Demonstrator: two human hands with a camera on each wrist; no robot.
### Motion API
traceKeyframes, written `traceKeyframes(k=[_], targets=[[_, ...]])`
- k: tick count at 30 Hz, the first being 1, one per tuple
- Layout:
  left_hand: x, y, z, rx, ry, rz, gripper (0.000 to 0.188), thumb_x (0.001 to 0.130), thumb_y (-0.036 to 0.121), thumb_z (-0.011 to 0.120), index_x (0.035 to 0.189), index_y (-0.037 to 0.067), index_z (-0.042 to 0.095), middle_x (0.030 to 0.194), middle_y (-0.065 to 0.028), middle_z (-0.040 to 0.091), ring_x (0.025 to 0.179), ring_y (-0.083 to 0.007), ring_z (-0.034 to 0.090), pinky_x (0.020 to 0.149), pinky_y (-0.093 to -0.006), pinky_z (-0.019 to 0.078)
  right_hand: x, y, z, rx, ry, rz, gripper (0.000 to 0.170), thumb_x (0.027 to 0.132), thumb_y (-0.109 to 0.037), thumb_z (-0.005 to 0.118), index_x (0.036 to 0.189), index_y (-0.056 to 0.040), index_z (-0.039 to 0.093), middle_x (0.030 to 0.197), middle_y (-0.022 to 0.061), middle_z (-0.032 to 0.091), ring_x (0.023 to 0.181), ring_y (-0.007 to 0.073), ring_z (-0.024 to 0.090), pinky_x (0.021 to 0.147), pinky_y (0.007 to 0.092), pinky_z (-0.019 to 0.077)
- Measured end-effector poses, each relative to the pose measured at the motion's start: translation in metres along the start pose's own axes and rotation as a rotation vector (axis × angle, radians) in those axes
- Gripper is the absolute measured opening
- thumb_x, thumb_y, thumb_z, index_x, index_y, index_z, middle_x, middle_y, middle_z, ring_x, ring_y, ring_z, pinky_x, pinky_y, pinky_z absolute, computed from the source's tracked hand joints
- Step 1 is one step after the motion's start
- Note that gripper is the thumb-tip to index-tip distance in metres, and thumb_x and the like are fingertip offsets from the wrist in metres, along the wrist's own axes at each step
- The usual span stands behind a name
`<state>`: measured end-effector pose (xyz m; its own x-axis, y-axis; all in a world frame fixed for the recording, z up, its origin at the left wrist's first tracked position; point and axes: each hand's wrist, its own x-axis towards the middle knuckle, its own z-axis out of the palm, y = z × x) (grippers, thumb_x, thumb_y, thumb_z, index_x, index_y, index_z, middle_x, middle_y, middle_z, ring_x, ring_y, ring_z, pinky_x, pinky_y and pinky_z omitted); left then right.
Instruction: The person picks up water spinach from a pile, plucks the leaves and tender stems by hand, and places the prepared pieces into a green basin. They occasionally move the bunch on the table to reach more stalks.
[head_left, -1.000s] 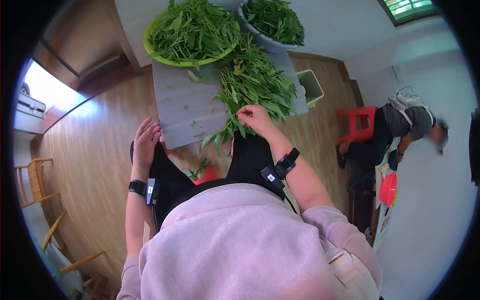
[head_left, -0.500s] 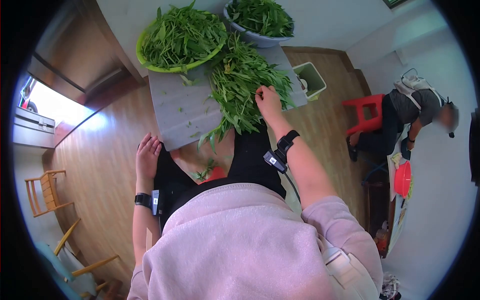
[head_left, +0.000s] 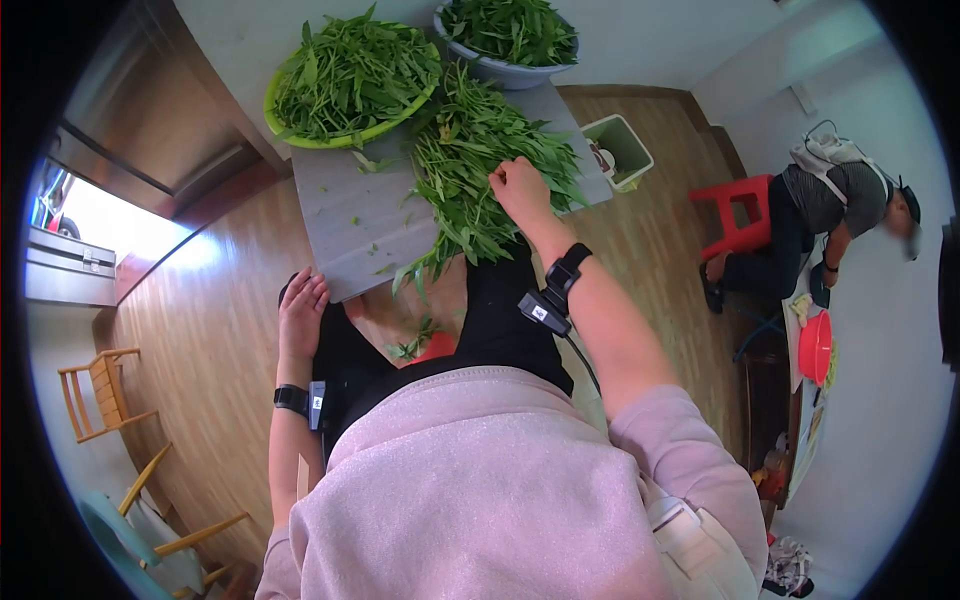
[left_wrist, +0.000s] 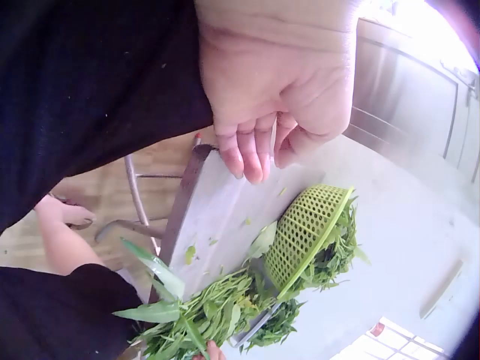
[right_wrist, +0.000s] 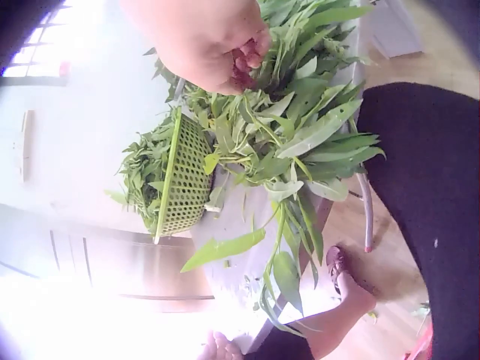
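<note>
We see the right hand [head_left: 524, 200] bent over the leafy greens [head_left: 465, 170] near the table's [head_left: 340, 225] right edge, fingers curled, grip unclear; left hand [head_left: 302, 308] relaxed, open, by the near left corner.

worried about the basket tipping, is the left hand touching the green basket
Apart. The head view shows it: a clear gap, with grey tabletop showing in it, lies between the left hand and the green basket.
</note>
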<state>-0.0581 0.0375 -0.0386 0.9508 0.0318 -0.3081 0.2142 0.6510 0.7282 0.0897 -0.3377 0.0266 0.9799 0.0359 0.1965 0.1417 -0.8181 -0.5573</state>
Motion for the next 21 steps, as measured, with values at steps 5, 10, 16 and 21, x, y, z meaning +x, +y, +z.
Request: traceKeyframes(k=[5,10,16,21], targets=[[-0.003,0.002,0.0,0.014,0.005,0.008,0.038,0.09,0.011,0.05,0.125,-0.003,0.043,0.11,-0.0136,0.056,0.098,-0.0198,0.056,0.09,-0.0319,0.0451,0.001,0.015,0.019,0.001,-0.068,0.114,0.021,0.072,-0.025,0.066,0.072,-0.0046,0.064,0.077,0.0126,0.057,0.072,0.031,0.059,0.065,0.0413,0.0478],[-0.002,0.004,0.004,-0.005,0.008,0.01,0.038,0.09,0.011,0.05,0.124,-0.003,0.043,0.109,-0.0136,0.056,0.097,-0.0197,0.056,0.089,-0.0315,0.0452,-0.01,0.009,0.014,0.108,-0.12,0.154,0.022,0.069,-0.025,0.068,0.074,-0.0045,0.064,0.079,0.0117,0.057,0.073,0.0311,0.059,0.065,0.0405,0.0478],[-0.002,0.006,0.01,-0.004,-0.004,-0.001,0.035,0.09,0.008,0.049,0.124,-0.003,0.044,0.108,-0.0136,0.057,0.096,-0.0193,0.057,0.089,-0.0313,0.0455,-0.02,0.0,0.019,-0.056,-0.131,0.175,0.026,0.066,-0.022,0.07,0.085,-0.0052,0.061,0.089,0.0121,0.056,0.073,0.0301,0.058,0.064,0.0395,0.0473],[-0.002,0.006,0.006,0.0,-0.002,-0.004,0.034,0.09,0.006,0.048,0.123,-0.003,0.044,0.108,-0.0134,0.058,0.096,-0.0189,0.057,0.088,-0.0313,0.0457,-0.025,0.002,0.024,0.028,-0.074,0.167,0.027,0.068,-0.017,0.069,0.089,-0.0034,0.058,0.087,0.0109,0.057,0.073,0.0264,0.058,0.065,0.0357,0.0479]])
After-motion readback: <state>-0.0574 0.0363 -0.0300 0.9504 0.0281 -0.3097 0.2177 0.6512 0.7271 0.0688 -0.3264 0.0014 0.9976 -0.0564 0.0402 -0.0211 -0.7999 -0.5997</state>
